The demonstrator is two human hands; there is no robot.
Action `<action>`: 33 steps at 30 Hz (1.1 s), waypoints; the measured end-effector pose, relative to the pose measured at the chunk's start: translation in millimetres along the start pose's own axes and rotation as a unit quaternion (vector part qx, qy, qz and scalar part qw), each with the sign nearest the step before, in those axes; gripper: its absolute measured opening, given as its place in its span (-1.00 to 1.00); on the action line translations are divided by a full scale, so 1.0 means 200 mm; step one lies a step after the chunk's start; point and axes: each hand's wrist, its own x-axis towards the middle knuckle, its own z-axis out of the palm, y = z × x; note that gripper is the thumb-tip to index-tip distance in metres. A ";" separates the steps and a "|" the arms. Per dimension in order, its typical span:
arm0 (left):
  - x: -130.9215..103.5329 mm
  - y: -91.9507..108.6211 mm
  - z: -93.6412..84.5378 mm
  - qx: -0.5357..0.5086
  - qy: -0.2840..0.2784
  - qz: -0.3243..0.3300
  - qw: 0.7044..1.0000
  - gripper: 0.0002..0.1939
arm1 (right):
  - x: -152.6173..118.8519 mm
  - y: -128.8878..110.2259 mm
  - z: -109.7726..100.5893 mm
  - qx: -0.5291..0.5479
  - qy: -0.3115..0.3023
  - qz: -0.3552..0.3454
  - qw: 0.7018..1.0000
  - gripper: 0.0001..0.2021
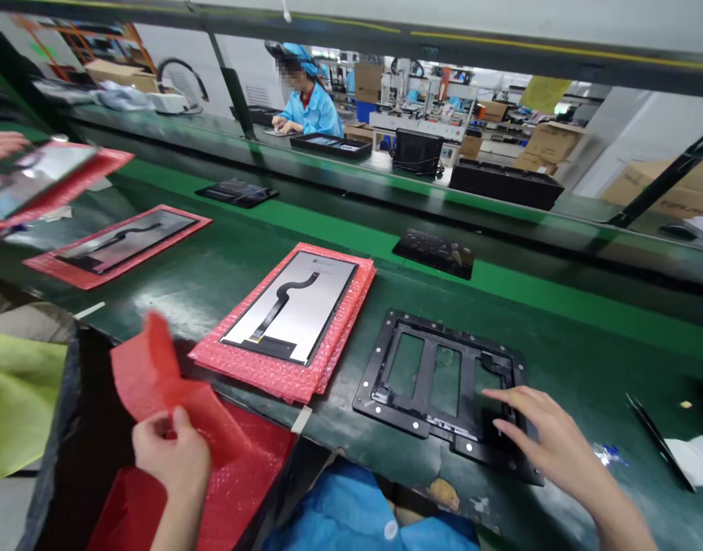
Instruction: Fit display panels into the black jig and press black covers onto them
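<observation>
The right hand (549, 444) rests spread fingers on the black frame (443, 386) at the desk's near edge; the left hand (173, 459) pinches a red bubble-wrap sheet (156, 375) left of it.

Ahead of us the green tabletop (558, 360) lies bare to the right of the black frame (443, 383) and beyond it, up to the dark plate (434, 252). Between the frame and the panel on red bubble wrap (291, 321) runs a narrow open strip. Our right hand (549, 440) lies over the frame's right end, fingers (500, 396) spread. Our left hand (170, 459) holds a red sheet (156, 375) upright at the near edge, blocking the way leftward. A slim dark strip (658, 440) lies at far right.
</observation>
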 end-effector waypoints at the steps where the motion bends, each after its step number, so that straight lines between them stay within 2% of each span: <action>1: -0.03 -0.05 0.02 0.010 -0.029 -0.005 0.999 -0.81 | 0.03 0.01 -0.01 0.008 0.025 0.003 1.000 -0.67; 4: -0.09 -0.11 0.08 0.035 -0.117 -0.015 0.992 -0.84 | 0.13 0.05 0.00 0.031 0.091 0.025 0.995 -0.65; 6: -0.09 -0.08 0.09 0.037 -0.130 -0.009 0.991 -0.84 | 0.18 0.08 0.02 0.036 0.128 0.048 0.990 -0.64; 7: -0.07 -0.04 0.08 0.035 -0.123 -0.002 0.992 -0.71 | 0.20 0.10 0.03 0.035 0.146 0.061 0.987 -0.63; 9: -0.03 0.09 0.04 0.015 -0.084 0.042 0.995 -0.46 | 0.20 0.14 0.06 0.019 0.182 0.092 0.979 -0.61; 10: -0.01 0.17 0.02 0.005 -0.065 0.073 0.995 -0.39 | 0.20 0.16 0.07 0.011 0.197 0.108 0.974 -0.60; 11: 0.02 0.27 0.01 -0.023 -0.027 0.139 0.990 -0.39 | 0.19 0.17 0.07 0.003 0.209 0.124 0.970 -0.59; 13: 0.08 0.47 0.02 -0.019 -0.053 0.256 0.965 -0.48 | 0.16 0.20 0.07 -0.005 0.230 0.149 0.962 -0.58; 14: 0.10 0.56 0.05 0.009 -0.102 0.287 0.952 -0.51 | 0.15 0.20 0.07 -0.006 0.241 0.156 0.958 -0.57; 16: 0.14 0.71 0.12 0.052 -0.155 0.300 0.940 -0.56 | 0.14 0.21 0.06 -0.011 0.260 0.163 0.952 -0.55; 18: 0.15 0.81 0.20 0.146 -0.195 0.302 0.921 -0.54 | 0.14 0.21 0.05 -0.021 0.272 0.165 0.948 -0.53; 20: 0.16 0.85 0.26 0.205 -0.206 0.306 0.907 -0.50 | 0.15 0.21 0.05 -0.031 0.276 0.164 0.947 -0.53; 23: 0.16 0.85 0.28 0.208 -0.206 0.307 0.906 -0.47 | 0.15 0.20 0.04 -0.041 0.283 0.167 0.943 -0.52; 28: 0.20 0.87 0.25 0.187 -0.234 0.270 0.915 -0.51 | 0.14 0.20 0.03 -0.052 0.279 0.196 0.939 -0.50; 33: 0.30 0.91 0.18 0.099 -0.314 0.206 0.922 -0.64 | 0.14 0.26 0.04 -0.062 0.262 0.220 0.938 -0.50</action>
